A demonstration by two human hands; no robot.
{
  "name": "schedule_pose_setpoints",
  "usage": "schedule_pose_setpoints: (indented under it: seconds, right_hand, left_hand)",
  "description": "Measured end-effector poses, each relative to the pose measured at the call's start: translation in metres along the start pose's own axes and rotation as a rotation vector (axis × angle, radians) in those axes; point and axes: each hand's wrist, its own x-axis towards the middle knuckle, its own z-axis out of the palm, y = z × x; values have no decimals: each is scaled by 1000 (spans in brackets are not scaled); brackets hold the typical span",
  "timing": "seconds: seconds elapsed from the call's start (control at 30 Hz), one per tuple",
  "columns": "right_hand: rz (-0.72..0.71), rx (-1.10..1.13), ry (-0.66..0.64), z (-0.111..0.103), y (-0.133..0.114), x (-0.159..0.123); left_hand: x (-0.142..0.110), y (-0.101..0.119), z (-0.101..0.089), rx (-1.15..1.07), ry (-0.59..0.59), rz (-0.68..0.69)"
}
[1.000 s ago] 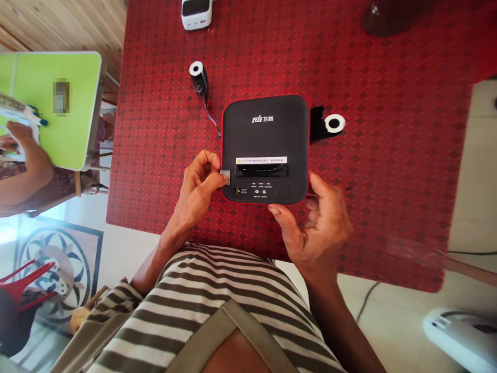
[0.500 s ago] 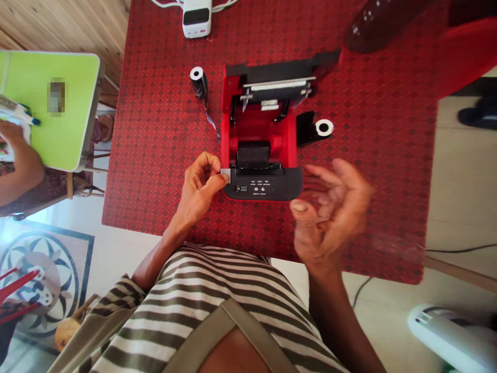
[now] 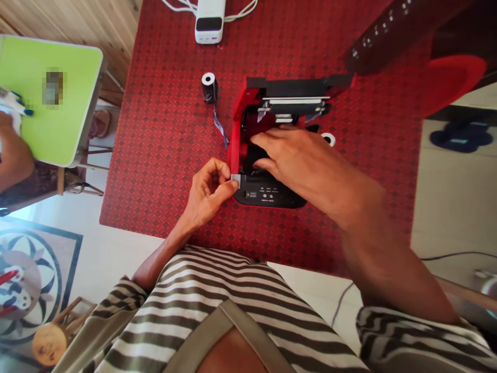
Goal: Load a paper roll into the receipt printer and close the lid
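A black and red receipt printer point(image 3: 272, 195) stands on the table with its lid point(image 3: 295, 85) raised. Thumb and curled fingers of my left hand point(image 3: 209, 190) grip its left front corner, the thumb on the grey latch point(image 3: 235, 180). My right hand point(image 3: 301, 158) reaches over the uncovered paper bay from the right. Its index finger and thumb are apart, around a dark part inside; the other fingers are mostly hidden. Left of the printer stands a paper roll point(image 3: 208, 89) with a loose strip. Another paper roll point(image 3: 329, 139) is partly hidden behind my right hand.
At the back of the red table point(image 3: 163, 129) is a white power bank point(image 3: 209, 23) with white cables. A dark bottle point(image 3: 380, 39) leans in at the back right. On the left, another person's arm point(image 3: 13, 160) is by a green table point(image 3: 73, 103).
The printer's lid has swung up, baring the red inside. My right hand moved off the right side, then in over the paper bay. My left hand has stayed at the latch.
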Motion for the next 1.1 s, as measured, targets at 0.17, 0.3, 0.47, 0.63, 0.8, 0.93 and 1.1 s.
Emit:
schedule_pose_setpoints:
  seconds: [0.17,0.3,0.47,0.63,0.8,0.93,1.1]
  right_hand:
    - [-53,37,9,11,5,10]
    - [-102,-15,-22,-8,3,4]
    - [-23,-46,120,-39,-27,-28]
    - [123,128,475,-59,-46,-80]
    - [376,514,643,-21,-19,-127]
    - [466,516,661,15,8,-146]
    - [473,302,552,13,18,-150]
  left_hand:
    - [2,2,-1,-6,-24,-9]
    - [4,3,-1,-7,-26,-15]
    - [5,0,-2,-3,-34,10]
    - [5,-1,-4,4,-28,24]
    - [6,-2,-6,28,-12,63]
    - [8,-6,-9,57,19,89]
    - [7,-12,-12,57,48,103]
